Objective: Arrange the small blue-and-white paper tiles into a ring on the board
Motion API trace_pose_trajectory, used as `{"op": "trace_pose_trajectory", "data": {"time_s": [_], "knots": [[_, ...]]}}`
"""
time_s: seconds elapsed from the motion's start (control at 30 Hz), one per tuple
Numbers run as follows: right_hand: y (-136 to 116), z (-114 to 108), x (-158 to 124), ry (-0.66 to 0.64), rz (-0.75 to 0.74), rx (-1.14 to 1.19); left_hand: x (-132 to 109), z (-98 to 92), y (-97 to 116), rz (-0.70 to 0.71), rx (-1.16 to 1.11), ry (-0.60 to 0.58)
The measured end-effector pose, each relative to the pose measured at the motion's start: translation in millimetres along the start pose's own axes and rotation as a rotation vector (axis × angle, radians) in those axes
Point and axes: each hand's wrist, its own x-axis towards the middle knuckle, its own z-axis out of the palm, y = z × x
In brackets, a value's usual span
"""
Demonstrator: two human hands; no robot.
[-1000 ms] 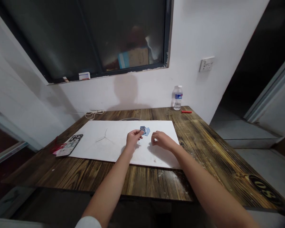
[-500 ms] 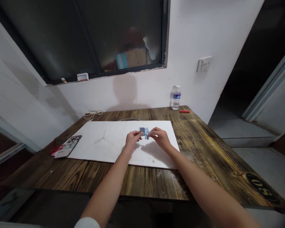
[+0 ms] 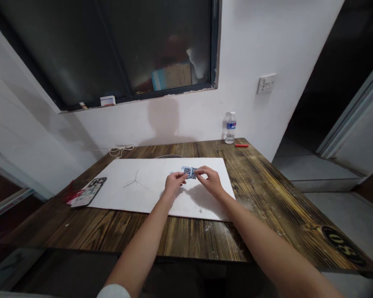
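Above the white board [image 3: 143, 198], both hands meet at small flat pieces with blue, dark and white printing [image 3: 190, 173]. My left hand [image 3: 174, 183] pinches their left side between thumb and fingers. My right hand [image 3: 209, 179] pinches the right side, its fingertips close to the left hand's. The pieces lie edge to edge or overlap; I cannot tell which, and their exact kind is too small to make out. Small blue marks [image 3: 171, 173] show on the board beside the left hand, with more just behind the pieces.
A phone-like patterned case [image 3: 91, 191] lies at the board's left edge. Dark thin lines [image 3: 135, 181] mark the board. Behind are a white cord [image 3: 121, 150], a water bottle [image 3: 230, 128] and a red pen [image 3: 241, 145] on the wooden table [image 3: 202, 240].
My right hand's piece has moved slightly up and left, against the pieces in my left hand. Blue marks on the board behind have come into view. The left hand has barely moved.
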Motion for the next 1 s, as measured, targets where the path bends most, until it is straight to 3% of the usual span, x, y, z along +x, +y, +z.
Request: {"op": "trace_pose_trajectory", "data": {"time_s": [0.27,0.77,0.87,1.0], "knots": [[6.1,5.4,-1.3,-0.016,0.122,-0.02,-1.2,2.1,0.1,0.018,0.028,-0.09],[4.3,6.3,-1.7,0.033,0.086,0.021,-0.7,1.9,-0.2,0.071,0.091,-0.173],[2.7,5.3,-0.7,0.034,0.106,0.01,-1.6,2.3,1.2,0.084,0.079,-0.153],[7.0,-4.1,2.9,0.143,0.186,-0.115,-1.9,1.7,2.0,0.075,0.063,-0.071]]}}
